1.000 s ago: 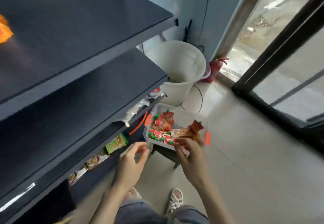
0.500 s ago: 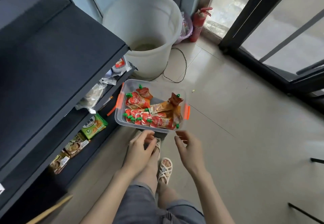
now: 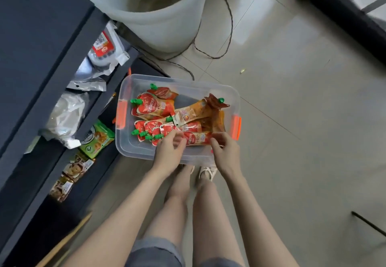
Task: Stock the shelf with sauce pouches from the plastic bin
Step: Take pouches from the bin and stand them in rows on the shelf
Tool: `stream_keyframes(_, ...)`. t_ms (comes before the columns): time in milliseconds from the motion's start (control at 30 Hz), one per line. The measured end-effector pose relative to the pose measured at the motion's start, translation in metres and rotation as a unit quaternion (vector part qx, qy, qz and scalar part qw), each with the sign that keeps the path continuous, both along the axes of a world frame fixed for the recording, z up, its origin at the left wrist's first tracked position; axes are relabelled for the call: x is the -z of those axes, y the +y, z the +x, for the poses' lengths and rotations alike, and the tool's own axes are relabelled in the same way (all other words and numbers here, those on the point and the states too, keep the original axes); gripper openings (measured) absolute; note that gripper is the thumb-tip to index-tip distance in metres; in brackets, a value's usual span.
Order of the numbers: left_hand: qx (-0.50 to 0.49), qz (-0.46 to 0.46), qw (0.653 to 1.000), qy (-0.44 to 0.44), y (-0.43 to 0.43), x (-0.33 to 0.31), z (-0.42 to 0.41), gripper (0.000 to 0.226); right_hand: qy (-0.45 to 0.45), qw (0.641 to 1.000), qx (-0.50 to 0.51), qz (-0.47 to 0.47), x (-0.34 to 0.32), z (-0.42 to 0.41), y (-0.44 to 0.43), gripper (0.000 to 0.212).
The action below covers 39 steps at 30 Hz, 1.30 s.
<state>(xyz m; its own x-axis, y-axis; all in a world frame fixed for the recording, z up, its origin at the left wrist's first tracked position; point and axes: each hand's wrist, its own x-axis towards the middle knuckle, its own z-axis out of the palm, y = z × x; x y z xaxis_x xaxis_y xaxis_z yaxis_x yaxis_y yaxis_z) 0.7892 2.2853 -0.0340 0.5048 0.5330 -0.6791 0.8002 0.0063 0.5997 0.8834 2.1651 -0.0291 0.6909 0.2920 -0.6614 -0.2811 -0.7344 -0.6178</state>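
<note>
Plastic bin [image 3: 135, 151] is the reference: clear, lid off, orange latches [image 3: 122, 113] on its two short sides; what carries it is hidden under it. Sauce pouches [image 3: 152, 108] lie loose and flat inside it, overlapping, red ones with green caps toward the bin's left side and near wall, a few orange-brown ones toward its right side. Both hands are over the bin's near edge: left hand [image 3: 168, 151] has fingers curled down onto the cap end of one red pouch [image 3: 198, 138] lying along the near wall, right hand [image 3: 226, 151] pinches the other end of the same pouch between thumb and fingers; neither hand is spread flat. Judgement: two-handed hold looks meant to lift that pouch off the heap without dragging its neighbours, and it is the nearest, topmost one, so easiest to take; step is pick-up, plenty left in the bin, no green-capped pouch seen on the shelf parts in view. Shelf [image 3: 41, 47] stands just left of the bin, dark boards; the tiers beside the bin already carry silver bags [image 3: 98, 62] and, lower, snack packets [image 3: 97, 139], so free room there looks tight, and the upper board overhangs them, likely in the way when reaching across. Past the bin's far wall a big white bucket [image 3: 163, 28] and a loose cable [image 3: 211, 55] on the floor, both apart from the bin. Person's feet [image 3: 206, 173] show just under the bin's near edge
</note>
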Motion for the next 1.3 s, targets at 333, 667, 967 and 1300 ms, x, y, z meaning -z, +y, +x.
stream_keyframes(333,0.038,-0.026,0.994,0.096,0.013,0.142,0.010,0.039,0.001,0.990,-0.102,-0.096,0.116,0.012,0.010,0.040)
stream_keyframes(667,0.153,0.004,0.983,0.107,0.023,0.195,0.001,0.021,0.131,0.971,-0.093,-0.175,0.170,0.000,0.016,0.048)
stream_keyframes(967,0.084,-0.019,0.996,0.036,0.042,0.180,-0.023,0.015,0.157,0.973,0.168,-0.035,0.174,0.002,0.028,0.059)
stream_keyframes(1300,-0.260,-0.028,0.965,0.038,0.084,0.163,-0.019,0.040,0.172,0.979,0.092,0.062,0.177,0.037,0.071,0.042)
